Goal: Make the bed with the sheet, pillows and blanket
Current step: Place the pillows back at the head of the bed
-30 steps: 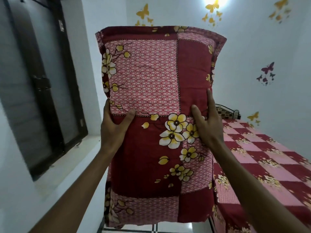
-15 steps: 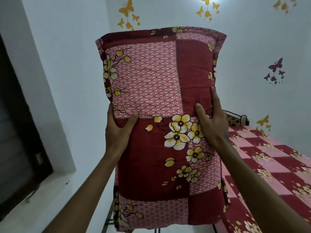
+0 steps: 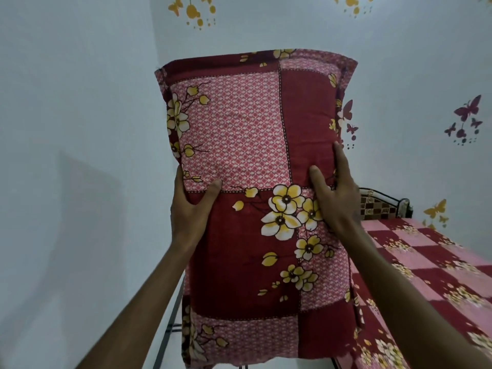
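Note:
I hold a pillow (image 3: pixel 239 145) upright in front of me, in a dark red and pink patchwork case with yellow flowers. My left hand (image 3: pixel 190 209) grips its left edge at mid height, thumb on the front. My right hand (image 3: pixel 332 198) grips its right edge, thumb pressed on the front and fingers along the side. The bed (image 3: pixel 426 275) lies low on the right, covered with a matching red and pink checked sheet. The pillow hides the near left part of the bed.
A white wall corner with yellow butterfly stickers (image 3: pixel 191 9) stands behind the pillow. Purple butterfly stickers (image 3: pixel 464 118) mark the right wall. A dark metal headboard (image 3: pixel 383 206) sits at the bed's far end. A metal bed frame rail (image 3: pixel 170 323) shows below the pillow.
The view has swung right: the dark window at the left has left the frame. The pillow stays held upright in both hands, now closer to the wall corner.

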`<state>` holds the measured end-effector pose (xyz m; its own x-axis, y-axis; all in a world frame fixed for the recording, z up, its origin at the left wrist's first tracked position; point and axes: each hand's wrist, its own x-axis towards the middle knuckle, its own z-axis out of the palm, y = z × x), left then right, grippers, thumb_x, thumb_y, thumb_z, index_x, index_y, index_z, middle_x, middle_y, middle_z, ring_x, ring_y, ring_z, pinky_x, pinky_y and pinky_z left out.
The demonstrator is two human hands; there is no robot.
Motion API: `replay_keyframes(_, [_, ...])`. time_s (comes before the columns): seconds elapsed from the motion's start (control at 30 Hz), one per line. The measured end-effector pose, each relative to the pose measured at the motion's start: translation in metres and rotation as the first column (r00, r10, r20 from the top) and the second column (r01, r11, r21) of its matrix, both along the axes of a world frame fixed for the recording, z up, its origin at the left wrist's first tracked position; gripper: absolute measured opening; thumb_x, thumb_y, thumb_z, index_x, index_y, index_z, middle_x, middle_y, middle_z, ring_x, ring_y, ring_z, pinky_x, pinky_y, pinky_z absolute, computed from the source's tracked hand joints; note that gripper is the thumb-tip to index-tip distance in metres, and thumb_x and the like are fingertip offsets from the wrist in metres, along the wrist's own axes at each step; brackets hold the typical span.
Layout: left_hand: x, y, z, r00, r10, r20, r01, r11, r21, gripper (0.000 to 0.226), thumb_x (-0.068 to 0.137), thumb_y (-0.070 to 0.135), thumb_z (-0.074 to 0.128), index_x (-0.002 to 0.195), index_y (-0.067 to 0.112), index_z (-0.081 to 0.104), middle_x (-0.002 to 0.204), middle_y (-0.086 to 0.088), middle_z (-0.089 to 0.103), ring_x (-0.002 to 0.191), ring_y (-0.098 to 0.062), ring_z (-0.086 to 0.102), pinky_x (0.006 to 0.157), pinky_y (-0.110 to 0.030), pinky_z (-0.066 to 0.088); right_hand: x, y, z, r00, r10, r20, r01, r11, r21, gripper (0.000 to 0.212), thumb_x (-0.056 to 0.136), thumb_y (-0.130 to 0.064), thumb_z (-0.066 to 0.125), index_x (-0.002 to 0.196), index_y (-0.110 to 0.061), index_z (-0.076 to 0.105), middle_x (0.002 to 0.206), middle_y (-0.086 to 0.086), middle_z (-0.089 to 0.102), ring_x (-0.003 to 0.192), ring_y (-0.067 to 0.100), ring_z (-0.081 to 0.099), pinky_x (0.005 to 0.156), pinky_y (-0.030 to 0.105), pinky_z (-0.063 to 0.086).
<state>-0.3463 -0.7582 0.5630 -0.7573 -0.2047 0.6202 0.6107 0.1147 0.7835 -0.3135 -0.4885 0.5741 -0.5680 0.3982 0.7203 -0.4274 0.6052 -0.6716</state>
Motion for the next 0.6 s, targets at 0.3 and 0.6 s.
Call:
replay_keyframes(0.3, [-0.259,0.044,-0.005,0.996,-0.072,0.050,0.076,0.994,-0.072,0.084,0.079,0.067,0.070,0.151,0.047,0.032,0.145,0.021,0.050,0.130,-0.004,0.052,0.111,-0.043,0.046,-0.232,0.041,-0.017,0.992,-0.118,0.050,0.121,0.991,-0.053,0.079,0.085,-0.077,0.044,0.154,-0.052,0.018,0.152,0.003,0.049,0.131,0.025,0.054,0.108,0.052,0.046])
replay_keyframes(0.6, [-0.498,0.144,-0.019,0.986,-0.138,0.089,0.148,0.982,-0.120,0.080,0.081,0.063,0.071,0.150,0.044,0.035,0.143,0.020,0.053,0.127,-0.002,0.053,0.110,-0.041,0.046,-0.459,0.131,-0.040,0.978,-0.178,0.106,0.189,0.977,-0.100,0.076,0.088,-0.073,0.045,0.155,-0.051,0.017,0.149,0.005,0.051,0.130,0.027,0.053,0.106,0.044,0.043])
